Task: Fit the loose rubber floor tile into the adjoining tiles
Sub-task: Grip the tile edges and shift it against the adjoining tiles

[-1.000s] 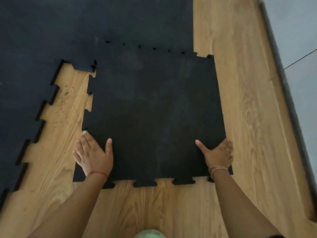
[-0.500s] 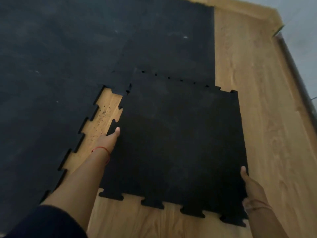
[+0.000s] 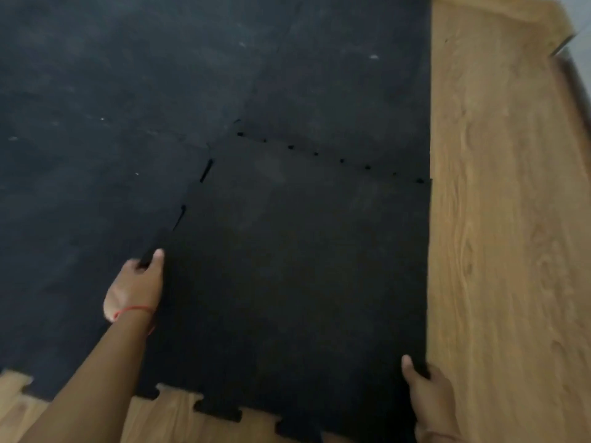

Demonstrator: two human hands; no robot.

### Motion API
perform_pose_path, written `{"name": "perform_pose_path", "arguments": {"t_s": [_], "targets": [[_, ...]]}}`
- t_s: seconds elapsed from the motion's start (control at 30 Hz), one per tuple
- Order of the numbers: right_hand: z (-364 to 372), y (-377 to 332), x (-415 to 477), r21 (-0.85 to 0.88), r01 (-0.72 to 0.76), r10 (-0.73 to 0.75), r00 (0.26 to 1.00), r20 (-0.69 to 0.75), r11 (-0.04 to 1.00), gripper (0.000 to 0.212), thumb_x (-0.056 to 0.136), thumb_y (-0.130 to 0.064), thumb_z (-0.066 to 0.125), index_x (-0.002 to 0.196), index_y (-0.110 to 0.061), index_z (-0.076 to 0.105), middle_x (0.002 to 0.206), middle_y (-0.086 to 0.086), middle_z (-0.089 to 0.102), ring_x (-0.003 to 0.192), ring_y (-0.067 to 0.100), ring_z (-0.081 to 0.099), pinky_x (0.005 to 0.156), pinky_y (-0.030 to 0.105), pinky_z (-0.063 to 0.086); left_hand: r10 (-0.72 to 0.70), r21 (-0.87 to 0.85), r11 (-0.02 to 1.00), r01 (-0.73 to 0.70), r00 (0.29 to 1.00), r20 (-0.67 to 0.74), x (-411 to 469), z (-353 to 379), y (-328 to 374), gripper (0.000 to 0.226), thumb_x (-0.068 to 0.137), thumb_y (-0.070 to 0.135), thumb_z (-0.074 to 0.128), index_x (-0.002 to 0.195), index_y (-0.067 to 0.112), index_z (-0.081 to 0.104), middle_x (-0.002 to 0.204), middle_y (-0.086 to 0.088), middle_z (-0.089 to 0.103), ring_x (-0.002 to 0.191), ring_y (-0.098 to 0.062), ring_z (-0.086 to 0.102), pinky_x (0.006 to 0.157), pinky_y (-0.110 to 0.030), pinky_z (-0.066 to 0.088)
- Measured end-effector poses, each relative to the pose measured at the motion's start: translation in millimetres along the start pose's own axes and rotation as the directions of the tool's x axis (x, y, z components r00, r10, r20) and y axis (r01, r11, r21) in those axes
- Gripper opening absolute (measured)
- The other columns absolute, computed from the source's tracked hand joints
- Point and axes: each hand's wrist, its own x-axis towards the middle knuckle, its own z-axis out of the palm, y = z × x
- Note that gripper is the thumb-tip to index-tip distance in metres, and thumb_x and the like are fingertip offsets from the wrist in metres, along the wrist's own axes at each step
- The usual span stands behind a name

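While hands (image 3: 287, 340) grip it, tile (image 3: 297, 266) shows no lettering.

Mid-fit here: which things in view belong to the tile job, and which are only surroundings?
Part of the job:
- loose tile
- laid tiles it locks into
- left hand gripping its left edge
- right hand gripping its right corner

Only surroundings:
- wooden floor
- grey surface beyond the floor's edge

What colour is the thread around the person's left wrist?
Red. The thin thread circles the wrist just below the left hand, clearest in the head view.
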Motion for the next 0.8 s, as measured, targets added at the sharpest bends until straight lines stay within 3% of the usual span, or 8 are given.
{"name": "perform_pose_path", "arguments": {"t_s": [0.1,0.2,0.3,0.43,0.5,0.67,0.73,0.8], "targets": [[7,1,-10,-0.214,0.01,-0.015,1.0,-0.021,0.977,0.058,0.089,-0.038,0.055,0.135,-0.004,0.043,0.14,0.017,0.045,0.129,0.032,0.042,0.11,0.044,0.031,-0.087,0.012,0.996,0.087,0.996,0.002,6,-4,-18,0.06,0.086,0.057,0.037,0.121,0.009,0.049,0.123,-0.023,0.057,0.11,-0.042,0.052,0.087,-0.044,0.041],[3,-6,-11,-0.142,-0.01,0.007,1.0,-0.018,0.99,0.057,0.09,-0.036,0.055,0.133,-0.001,0.044,0.138,0.019,0.048,0.128,0.034,0.043,0.108,0.044,0.031,-0.078,-0.01,0.997,0.078,0.997,0.003,6,-5,-17,0.059,0.086,0.057,0.038,0.119,0.01,0.05,0.118,-0.023,0.059,0.108,-0.042,0.053,0.087,-0.045,0.041],[1,-16,-8,-0.02,-0.05,0.05,0.999,0.007,0.999,0.05,0.093,-0.038,0.049,0.112,0.007,0.057,0.111,0.024,0.058,0.109,0.036,0.051,0.103,0.044,0.034,-0.05,-0.009,0.999,0.05,0.996,-0.076,4,-8,-17,0.056,0.083,0.062,0.036,0.105,0.014,0.054,0.098,-0.021,0.064,0.093,-0.04,0.058,0.084,-0.046,0.042],[-7,-9,5,0.029,0.022,-0.016,0.982,-0.189,0.999,0.044,0.094,-0.028,0.049,0.091,0.014,0.062,0.082,0.021,0.055,0.083,0.035,0.053,0.086,0.04,0.036,0.052,-0.064,0.996,-0.058,0.994,-0.098,-13,-6,-14,0.051,0.082,0.063,0.038,0.095,0.015,0.051,0.082,-0.017,0.062,0.078,-0.039,0.059,0.08,-0.049,0.047],[-13,-6,3,0.012,0.01,-0.007,0.978,-0.206,1.0,0.041,0.093,-0.023,0.051,0.092,0.016,0.063,0.087,0.025,0.058,0.083,0.034,0.053,0.082,0.037,0.034,0.1,-0.034,0.994,-0.102,0.993,-0.071,-18,-4,-11,0.049,0.084,0.061,0.038,0.095,0.015,0.051,0.079,-0.016,0.061,0.076,-0.038,0.058,0.071,-0.044,0.047],[-26,-15,0,-0.318,-0.032,0.03,0.999,-0.01,0.947,0.039,0.096,-0.027,0.047,0.118,0.004,0.057,0.134,0.021,0.051,0.126,0.032,0.044,0.109,0.034,0.024,0.109,0.081,0.991,-0.109,0.994,0.004,-12,4,-21,0.05,0.086,0.059,0.036,0.095,0.013,0.053,0.072,-0.014,0.059,0.066,-0.035,0.057,0.055,-0.035,0.046],[-40,-26,4,-0.431,0.017,0.014,0.998,0.068,0.902,0.038,0.096,-0.037,0.042,0.109,-0.007,0.062,0.118,0.014,0.059,0.114,0.025,0.051,0.104,0.029,0.028,0.121,0.13,0.985,-0.116,0.992,-0.032,-7,7,-28,0.054,0.084,0.062,0.035,0.089,0.012,0.054,0.072,-0.016,0.059,0.067,-0.036,0.057,0.058,-0.038,0.051],[-49,-39,4,-0.444,0.091,-0.025,0.988,0.152,0.892,0.035,0.094,-0.039,0.047,0.093,-0.01,0.066,0.091,0.009,0.06,0.09,0.021,0.052,0.096,0.033,0.034,0.158,0.166,0.975,-0.146,0.986,-0.058,-4,6,-29,0.059,0.081,0.062,0.038,0.092,0.007,0.055,0.086,-0.022,0.054,0.083,-0.043,0.054,0.067,-0.051,0.052]]}}
